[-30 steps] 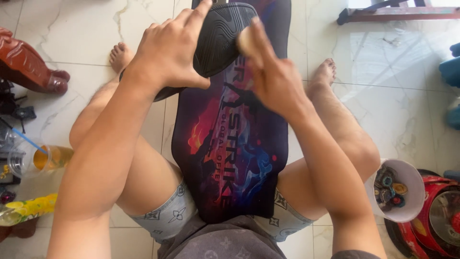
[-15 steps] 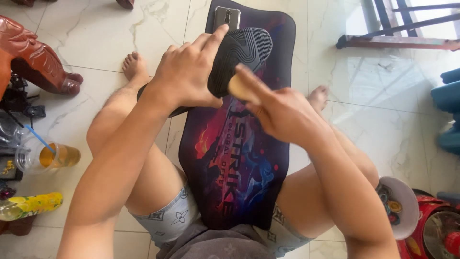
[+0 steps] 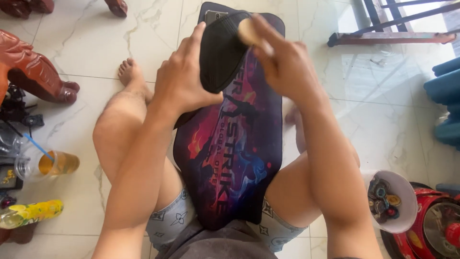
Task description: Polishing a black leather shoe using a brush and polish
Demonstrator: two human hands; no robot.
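Black shoe point(image 3: 221, 52) gripped by left hand point(image 3: 179, 84); right hand point(image 3: 282, 62) clasping brush point(image 3: 248, 31), now higher

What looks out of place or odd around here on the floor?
The plastic cup of amber drink at the left seems to lie on its side on the tiled floor, straw still in, though no spill shows. The long printed mat is draped over the person's lap rather than lying flat.

A black shoe point(image 3: 221, 55) is held tilted, sole side up, above the far end of the mat. A small tan brush point(image 3: 248, 31) presses against its upper right edge.
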